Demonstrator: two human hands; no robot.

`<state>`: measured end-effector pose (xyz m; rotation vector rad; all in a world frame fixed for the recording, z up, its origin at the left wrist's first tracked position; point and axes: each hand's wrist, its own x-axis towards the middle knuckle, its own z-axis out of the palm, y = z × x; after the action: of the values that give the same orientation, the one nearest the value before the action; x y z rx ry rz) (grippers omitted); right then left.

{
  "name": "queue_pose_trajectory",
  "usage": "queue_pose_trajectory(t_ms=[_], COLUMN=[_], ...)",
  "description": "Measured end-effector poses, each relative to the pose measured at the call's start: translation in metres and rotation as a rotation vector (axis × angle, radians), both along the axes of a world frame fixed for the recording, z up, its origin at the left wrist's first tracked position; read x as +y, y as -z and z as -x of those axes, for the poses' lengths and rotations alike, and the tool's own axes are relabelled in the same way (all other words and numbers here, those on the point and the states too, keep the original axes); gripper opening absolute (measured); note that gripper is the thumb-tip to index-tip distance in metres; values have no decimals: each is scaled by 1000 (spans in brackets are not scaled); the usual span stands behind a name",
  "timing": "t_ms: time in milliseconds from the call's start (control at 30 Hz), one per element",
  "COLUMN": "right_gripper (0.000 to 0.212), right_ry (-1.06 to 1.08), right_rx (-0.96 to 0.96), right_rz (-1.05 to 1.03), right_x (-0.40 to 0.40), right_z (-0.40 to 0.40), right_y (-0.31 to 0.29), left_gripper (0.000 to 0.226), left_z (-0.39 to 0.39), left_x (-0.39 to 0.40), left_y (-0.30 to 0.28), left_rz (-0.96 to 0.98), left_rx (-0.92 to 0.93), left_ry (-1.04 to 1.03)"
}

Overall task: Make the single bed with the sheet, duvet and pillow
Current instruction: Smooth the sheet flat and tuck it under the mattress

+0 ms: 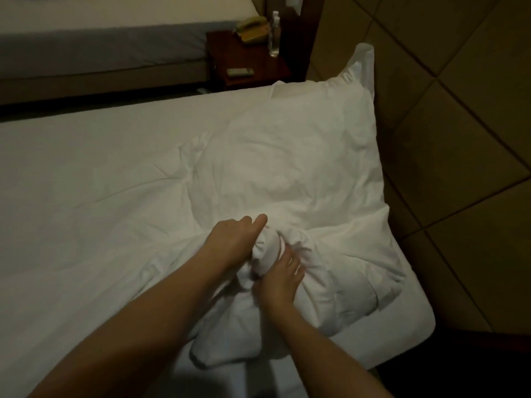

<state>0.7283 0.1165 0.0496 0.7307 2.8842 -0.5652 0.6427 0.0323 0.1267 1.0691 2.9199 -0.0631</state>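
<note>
the pillow point(287, 156) lies at the head of the sheeted bed point(86, 173), soft, light and floppy; left hand point(232, 242) grips a bunched wad of its pillowcase point(265, 248), right hand point(280, 278) pinches the same bunch, so best held by gathered cloth

The pillow point(301, 156) lies on the sheet point(86, 173) at the right end of the bed point(413, 317), its far corner reaching past the bed's far right corner. Both hands meet at the pillow's near edge: the left hand point(232, 242) to the left, the right hand point(280, 280) just beside it, nearer the bed's front edge. Behind the bed's far edge stands a nightstand point(247, 61); on it a phone point(251, 31) at the back, a bottle point(274, 34) right of that, a remote point(240, 72) by the front edge. Left of the nightstand lies a second bed point(86, 44)
</note>
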Motion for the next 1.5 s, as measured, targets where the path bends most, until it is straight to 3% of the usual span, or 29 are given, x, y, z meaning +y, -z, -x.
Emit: queue_pose_trajectory(t_ms=[67,100,167,300,533,667,800,867,1100,1300,1400,1500], right_gripper=[80,71,66,54,50,46,43,47,37,35,37,51], right_ry=[-17,-63,-161,-322,-559,-648,-673,-688,-557,-519,-257,-113], right_rx=[-25,-6,105,265,335,283,310,272,163,63,-12,71], right_rz=[68,6,-211,-428,-637,-642,-642,-650,-622,-605,-478,-255], right_x=[19,29,48,83,124,129,131,133,147,150,121,68], right_z=[14,18,26,46,94,93,94,96,103,111,119,121], right_y=[-14,-18,-30,-55,-129,-138,-143,-149,-161,-164,-175,-180], left_gripper=[51,48,54,79,105,82,43,36,32,26,25,25], left_z=[0,0,-4,-14,-21,-32,-54,-66,5,7,12,18], left_x=[-3,-5,-9,-13,-17,-58,-100,-112,-114,-103,-106,-109], left_y=[-7,-10,-17,-15,0,-7,4,1,-78,-80,-83,-93], left_rz=[60,93,54,-23,-6,46,60,27,78,143,141,164], left_rx=[-55,-102,-66,11,88,-40,-297,-284,-19,-18,-13,-18], left_ry=[-82,-104,-56,71,-238,-371,-755,-753,-654,-653,-680,-703])
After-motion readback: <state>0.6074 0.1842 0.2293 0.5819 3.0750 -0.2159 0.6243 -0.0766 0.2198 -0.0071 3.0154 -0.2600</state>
